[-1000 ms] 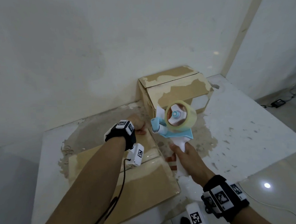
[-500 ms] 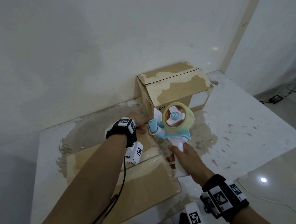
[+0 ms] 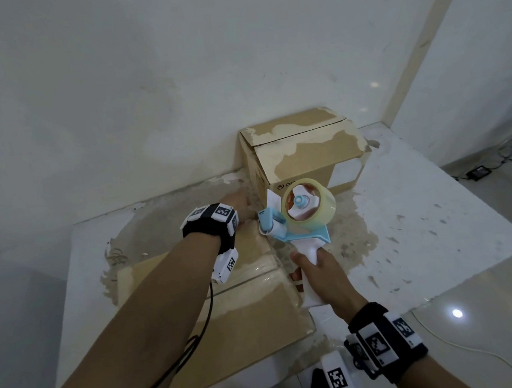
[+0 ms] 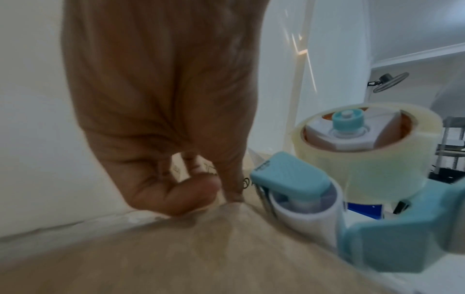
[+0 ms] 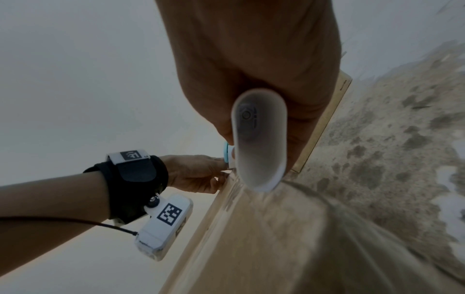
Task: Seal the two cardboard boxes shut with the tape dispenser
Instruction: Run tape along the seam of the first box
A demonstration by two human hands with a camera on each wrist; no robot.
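On the near box [image 3: 232,312], at the table's [image 3: 430,228] front edge, a glossy tape strip already ran along the top seam, and the dispenser [image 3: 298,218] sat at the box's far end, so this seal looked almost complete, with the cut probably left. The right hand [image 3: 325,276] gripped the handle; the left hand [image 3: 237,204] pressed on the box's far edge, fingers curled over it. The far box [image 3: 303,155], by the wall at the table's back edge, showed no tape and apparently remained to do.

The tape dispenser [image 3: 298,218], gripped by the right hand [image 3: 322,275], is brought down and closer to the left hand [image 3: 237,205], at the near box's [image 3: 226,309] far edge.
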